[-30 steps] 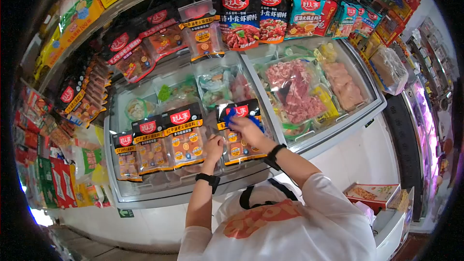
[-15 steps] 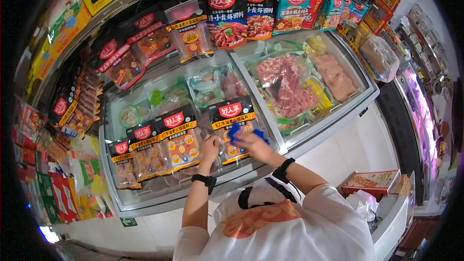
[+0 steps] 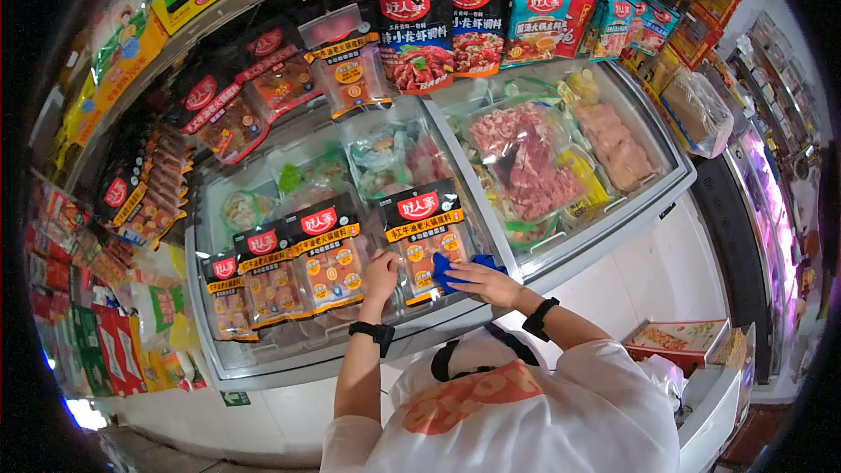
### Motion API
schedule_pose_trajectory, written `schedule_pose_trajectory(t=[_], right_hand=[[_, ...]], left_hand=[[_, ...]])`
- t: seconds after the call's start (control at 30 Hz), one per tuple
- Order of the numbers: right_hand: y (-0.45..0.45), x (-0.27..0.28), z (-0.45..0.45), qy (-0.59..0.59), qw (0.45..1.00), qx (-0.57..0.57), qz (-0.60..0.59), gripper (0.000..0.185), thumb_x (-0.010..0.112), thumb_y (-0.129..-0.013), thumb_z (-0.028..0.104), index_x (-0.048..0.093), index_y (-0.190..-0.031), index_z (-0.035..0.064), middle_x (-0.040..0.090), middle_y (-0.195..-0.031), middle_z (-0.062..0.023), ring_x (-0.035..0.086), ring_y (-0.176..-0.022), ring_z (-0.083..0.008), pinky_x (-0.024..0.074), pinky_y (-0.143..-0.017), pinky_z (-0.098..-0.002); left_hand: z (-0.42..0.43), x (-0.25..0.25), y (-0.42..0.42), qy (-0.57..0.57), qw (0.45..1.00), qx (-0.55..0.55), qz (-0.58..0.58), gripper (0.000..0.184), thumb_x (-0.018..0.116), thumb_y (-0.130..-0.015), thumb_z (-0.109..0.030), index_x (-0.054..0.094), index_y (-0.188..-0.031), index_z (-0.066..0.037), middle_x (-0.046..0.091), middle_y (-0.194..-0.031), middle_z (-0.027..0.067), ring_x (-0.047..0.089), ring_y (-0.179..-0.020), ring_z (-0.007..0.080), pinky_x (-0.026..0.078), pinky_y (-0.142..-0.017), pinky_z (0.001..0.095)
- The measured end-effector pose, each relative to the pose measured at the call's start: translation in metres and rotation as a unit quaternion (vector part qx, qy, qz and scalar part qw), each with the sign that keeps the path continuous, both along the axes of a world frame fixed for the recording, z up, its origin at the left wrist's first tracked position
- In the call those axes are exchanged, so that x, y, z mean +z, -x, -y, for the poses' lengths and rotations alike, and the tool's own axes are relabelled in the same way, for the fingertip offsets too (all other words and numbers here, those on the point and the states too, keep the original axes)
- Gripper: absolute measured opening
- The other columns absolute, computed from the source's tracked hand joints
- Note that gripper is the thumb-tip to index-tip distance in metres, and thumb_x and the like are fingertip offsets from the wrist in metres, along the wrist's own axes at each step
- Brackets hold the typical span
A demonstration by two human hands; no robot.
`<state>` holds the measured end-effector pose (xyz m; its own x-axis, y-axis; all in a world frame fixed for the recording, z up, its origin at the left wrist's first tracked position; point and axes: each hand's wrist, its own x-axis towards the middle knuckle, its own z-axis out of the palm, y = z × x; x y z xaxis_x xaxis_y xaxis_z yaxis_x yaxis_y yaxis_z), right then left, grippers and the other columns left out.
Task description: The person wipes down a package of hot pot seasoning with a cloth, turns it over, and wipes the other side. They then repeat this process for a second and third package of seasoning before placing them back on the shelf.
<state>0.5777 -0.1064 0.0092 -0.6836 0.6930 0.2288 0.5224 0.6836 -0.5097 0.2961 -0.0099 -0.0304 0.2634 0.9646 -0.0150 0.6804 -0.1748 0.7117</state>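
Note:
A packet of hotpot base (image 3: 419, 232), black and orange with a clear window, lies on the glass lid of the chest freezer (image 3: 350, 359). My left hand (image 3: 380, 275) is at its left edge, fingers curled in and seeming to pinch that edge. A blue cloth (image 3: 442, 273) is under the fingers of my right hand (image 3: 484, 284), pressed on the packet's lower right part. Some of the cloth bunches out beyond the hand. Similar packets (image 3: 326, 254) lie in an overlapping row left of my left hand.
Under the glass are bagged meats (image 3: 530, 158) and green bags. Black seasoning packets (image 3: 416, 39) and teal packets (image 3: 536, 22) stand along the back edge. A box (image 3: 679, 339) sits at the right on a white cabinet. Packed shelves rise at the left.
My right hand has moved down and right across the packet with the blue cloth, from its middle to its lower right. My left hand stays at the packet's left edge.

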Motion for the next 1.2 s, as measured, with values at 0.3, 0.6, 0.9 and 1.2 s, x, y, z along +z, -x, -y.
schedule_pose_trajectory(t=[0.3, 0.6, 0.9, 1.2], right_hand=[[0.017, -0.014, -0.087, 0.061, 0.958, -0.222, -0.173, 0.070, 0.047, -0.072, -0.020, 0.048, -0.137, 0.0057, 0.037, -0.149, -0.0178, 0.029, -0.140, -0.0378, 0.0239, -0.117, -0.0443], [0.001, -0.004, -0.022, 0.038, 0.974, -0.192, -0.119, 0.075, 0.050, -0.071, -0.016, 0.042, -0.142, 0.0069, 0.032, -0.152, -0.0172, 0.027, -0.142, -0.0357, 0.0218, -0.118, -0.0450], [0.015, -0.020, 0.018, -0.055, 0.992, 0.094, 0.059, 0.051, 0.044, -0.090, 0.012, 0.042, -0.140, 0.0095, 0.029, -0.154, -0.0085, 0.026, -0.144, -0.0258, 0.0234, -0.119, -0.0436], [0.039, -0.019, 0.028, -0.094, 0.992, -0.002, 0.086, 0.045, 0.049, -0.087, 0.014, 0.052, -0.131, 0.0061, 0.037, -0.151, -0.0089, 0.033, -0.140, -0.0256, 0.0279, -0.117, -0.0413]], left_hand=[[0.003, 0.001, -0.004, 0.006, 1.000, 0.015, 0.014, 0.009, 0.058, -0.088, -0.013, 0.065, -0.085, -0.010, 0.056, -0.093, 0.0114, 0.058, -0.091, 0.0364, 0.046, -0.076, 0.0437], [0.004, -0.010, -0.006, -0.037, 0.999, 0.033, 0.012, 0.007, 0.059, -0.085, -0.009, 0.066, -0.083, -0.010, 0.055, -0.089, 0.0143, 0.057, -0.088, 0.0375, 0.046, -0.073, 0.0434], [0.006, -0.006, -0.007, -0.050, 0.999, 0.018, 0.008, 0.008, 0.058, -0.086, -0.008, 0.065, -0.081, -0.008, 0.054, -0.086, 0.0142, 0.057, -0.087, 0.0375, 0.045, -0.074, 0.0434], [0.003, -0.008, -0.002, -0.053, 0.998, -0.011, 0.037, 0.008, 0.057, -0.086, -0.006, 0.063, -0.082, -0.007, 0.052, -0.087, 0.0151, 0.054, -0.087, 0.0382, 0.044, -0.075, 0.0441]])
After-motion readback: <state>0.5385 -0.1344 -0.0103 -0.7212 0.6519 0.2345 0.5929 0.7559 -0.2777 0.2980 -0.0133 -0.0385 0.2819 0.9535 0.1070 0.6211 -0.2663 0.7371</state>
